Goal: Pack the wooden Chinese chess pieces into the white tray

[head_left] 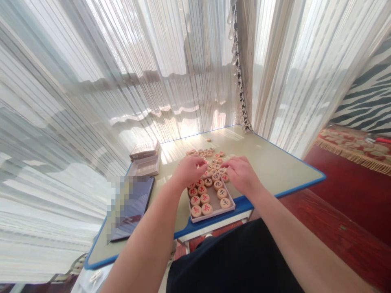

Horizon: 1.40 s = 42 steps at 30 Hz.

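Observation:
My left hand (190,171) and my right hand (241,175) hover low over a crowd of round wooden Chinese chess pieces (210,171), their fingertips among the discs. Whether either hand grips a piece is hidden by the fingers. Below them, a shallow white-rimmed tray (212,213) holds rows of pieces (204,198) carved with red and dark characters. More pieces lie on the pale tabletop (275,162) beyond the tray, and a single piece (208,140) sits apart near the far edge.
A dark smartphone (134,207), partly blurred out, lies left of the tray. Behind it stands a white box (145,158) with its lid. The blue-edged table (284,195) has sheer curtains (91,81) along two sides. A red floor and fringed rug (354,148) lie right.

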Tool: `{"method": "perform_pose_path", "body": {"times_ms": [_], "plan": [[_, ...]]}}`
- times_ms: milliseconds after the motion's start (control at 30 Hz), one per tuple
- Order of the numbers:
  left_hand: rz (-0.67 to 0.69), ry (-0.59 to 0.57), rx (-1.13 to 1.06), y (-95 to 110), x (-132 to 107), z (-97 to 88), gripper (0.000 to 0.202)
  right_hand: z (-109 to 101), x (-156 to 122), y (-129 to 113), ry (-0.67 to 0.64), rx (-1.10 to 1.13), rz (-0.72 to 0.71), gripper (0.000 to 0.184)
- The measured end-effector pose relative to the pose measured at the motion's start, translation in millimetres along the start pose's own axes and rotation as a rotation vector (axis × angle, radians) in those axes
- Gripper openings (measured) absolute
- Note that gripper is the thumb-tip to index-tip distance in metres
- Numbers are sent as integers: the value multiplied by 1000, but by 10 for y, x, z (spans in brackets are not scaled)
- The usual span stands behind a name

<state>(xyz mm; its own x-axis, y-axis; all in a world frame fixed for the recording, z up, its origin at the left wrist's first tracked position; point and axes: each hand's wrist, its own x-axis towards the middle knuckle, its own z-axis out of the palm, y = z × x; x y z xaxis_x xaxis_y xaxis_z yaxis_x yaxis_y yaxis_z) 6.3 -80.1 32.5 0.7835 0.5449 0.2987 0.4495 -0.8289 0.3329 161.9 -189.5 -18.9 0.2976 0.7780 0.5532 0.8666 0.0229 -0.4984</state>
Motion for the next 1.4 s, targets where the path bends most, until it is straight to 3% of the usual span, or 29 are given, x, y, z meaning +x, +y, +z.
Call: {"method": "perform_pose_path", "body": {"times_ms": [133, 367, 500, 700, 933, 1167, 1400], "plan": [[-1, -24, -69, -18, 2, 29, 27, 4, -1, -3, -99, -86, 3, 27], [-32, -24, -99, -33, 41, 14, 32, 23, -5, -18, -21, -90, -97, 30], [-20, -57, -141, -34, 46, 21, 34, 86, 2, -1, -104, -85, -139, 34], [-84, -177, -171, 4, 15, 29, 30, 127, 16, 79, -150, -104, -69, 35], [-145, -99, -94, 29, 9, 20, 36, 117, 0, 94, -121, -119, -54, 33], [-178, -76, -47, 13, 10, 14, 47, 129, -12, 163, 89, -197, 112, 39], [-202, -107, -62, 11, 15, 0, 53, 108, -9, 152, -36, -217, 90, 32]]}}
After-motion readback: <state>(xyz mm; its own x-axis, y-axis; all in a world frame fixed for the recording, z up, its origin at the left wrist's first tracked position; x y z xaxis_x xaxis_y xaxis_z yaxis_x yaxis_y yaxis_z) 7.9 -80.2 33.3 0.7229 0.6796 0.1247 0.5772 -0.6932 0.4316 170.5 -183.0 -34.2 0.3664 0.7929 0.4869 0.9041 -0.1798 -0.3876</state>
